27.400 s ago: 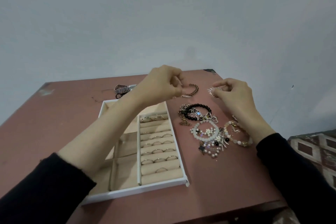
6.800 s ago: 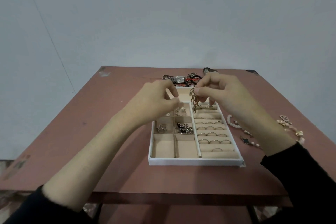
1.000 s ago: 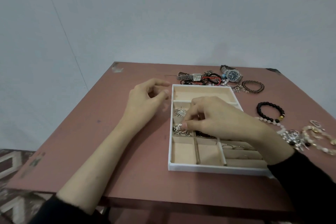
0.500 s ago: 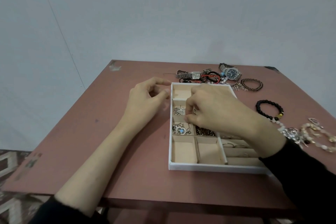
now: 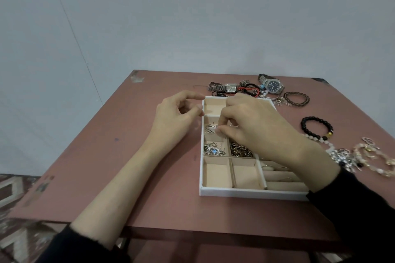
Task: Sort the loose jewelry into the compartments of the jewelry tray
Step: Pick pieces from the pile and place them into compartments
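Progress: partway. The jewelry tray holds rings, a chain and silver charms.
Left over: watches at the tray's 12 o'clock, a black bead bracelet at 2, pearl bracelets at 3.
Right hand: fingertips pinch a silver leaf piece in the tray's 10 o'clock compartment.
Left hand: loosely curled, empty, beside the tray's 10 o'clock rim.
Obstruction: the right forearm hides most ring rolls.

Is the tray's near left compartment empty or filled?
Empty: the near left compartment of the jewelry tray shows only bare beige lining.
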Motion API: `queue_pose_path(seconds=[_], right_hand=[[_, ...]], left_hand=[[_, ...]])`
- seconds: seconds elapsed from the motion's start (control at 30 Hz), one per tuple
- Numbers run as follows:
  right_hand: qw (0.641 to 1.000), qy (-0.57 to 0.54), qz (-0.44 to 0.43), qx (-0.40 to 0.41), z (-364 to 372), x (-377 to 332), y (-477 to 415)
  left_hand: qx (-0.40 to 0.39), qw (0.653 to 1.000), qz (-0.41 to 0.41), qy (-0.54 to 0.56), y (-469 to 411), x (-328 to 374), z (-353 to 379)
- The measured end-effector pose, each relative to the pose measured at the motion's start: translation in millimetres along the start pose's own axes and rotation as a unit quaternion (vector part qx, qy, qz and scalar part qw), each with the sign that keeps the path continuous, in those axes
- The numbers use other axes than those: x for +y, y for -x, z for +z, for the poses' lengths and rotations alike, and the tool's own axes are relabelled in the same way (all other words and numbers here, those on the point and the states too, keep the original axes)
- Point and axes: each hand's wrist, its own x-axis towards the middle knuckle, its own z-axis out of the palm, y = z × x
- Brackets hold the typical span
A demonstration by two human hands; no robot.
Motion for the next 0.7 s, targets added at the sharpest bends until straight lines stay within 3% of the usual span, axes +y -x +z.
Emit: queue_pose_path(seconds=[0.33, 0.7], right_hand=[[0.984, -0.155, 0.064, 0.057, -15.3, 20.3, 15.2], [0.929, -0.227, 0.259, 0.132, -37.2, 110.0, 90.9]], left_hand=[[-0.032, 0.999, -0.006, -0.019, -1.4, 5.1, 2.6], [-0.222, 0.963, 0.122, -0.092, -4.5, 77.1, 82.4]])
